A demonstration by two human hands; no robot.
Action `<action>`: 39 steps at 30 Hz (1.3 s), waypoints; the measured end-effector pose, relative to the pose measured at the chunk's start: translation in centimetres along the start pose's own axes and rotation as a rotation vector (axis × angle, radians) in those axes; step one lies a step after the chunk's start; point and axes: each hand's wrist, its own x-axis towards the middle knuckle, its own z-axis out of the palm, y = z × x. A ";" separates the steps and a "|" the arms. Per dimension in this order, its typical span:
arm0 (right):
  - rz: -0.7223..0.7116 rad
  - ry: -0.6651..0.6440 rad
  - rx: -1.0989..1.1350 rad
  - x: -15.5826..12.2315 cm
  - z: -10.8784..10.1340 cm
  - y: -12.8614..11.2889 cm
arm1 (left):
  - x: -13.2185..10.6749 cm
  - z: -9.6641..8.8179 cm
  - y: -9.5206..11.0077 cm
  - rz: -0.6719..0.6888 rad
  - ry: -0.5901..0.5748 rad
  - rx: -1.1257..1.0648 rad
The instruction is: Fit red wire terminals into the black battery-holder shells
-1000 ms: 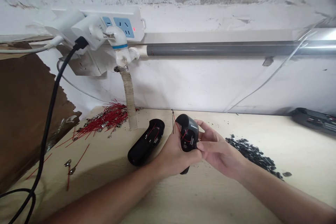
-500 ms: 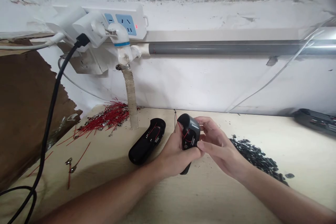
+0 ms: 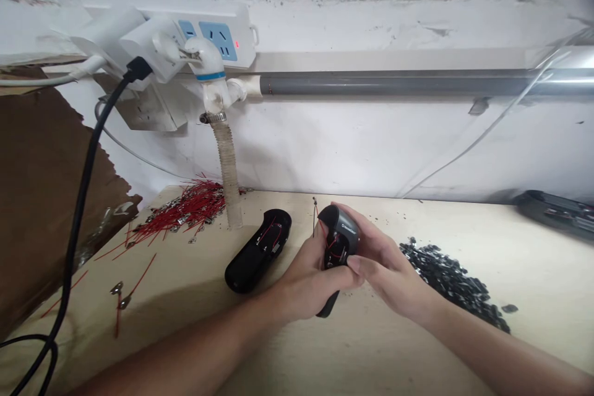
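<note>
The person's left hand and right hand are clasping a black plastic handheld housing between them, holding it just above a pale wooden bench, right beside a second black housing.

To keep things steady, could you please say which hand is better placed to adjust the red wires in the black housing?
Probably the right hand: its fingers rest lightly on the housing, while the left hand grips it from below.
</note>
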 end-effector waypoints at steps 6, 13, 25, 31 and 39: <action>-0.020 0.023 -0.039 -0.1 0.3 0.0 | 0.1 0.0 -0.2 -0.003 0.001 -0.024; -0.032 0.006 -0.054 0.0 0.6 -0.4 | -0.1 -0.3 -0.6 0.001 0.003 -0.046; 0.000 0.021 -0.030 0.0 0.3 -0.4 | 0.3 -0.5 -0.2 -0.007 -0.032 -0.093; 0.053 0.034 0.029 0.0 0.0 -0.4 | 0.6 -1.3 -0.7 -0.003 -0.161 -0.178; -0.006 0.033 -0.050 0.0 0.2 -0.3 | 0.7 -0.7 -0.6 0.085 -0.057 -0.002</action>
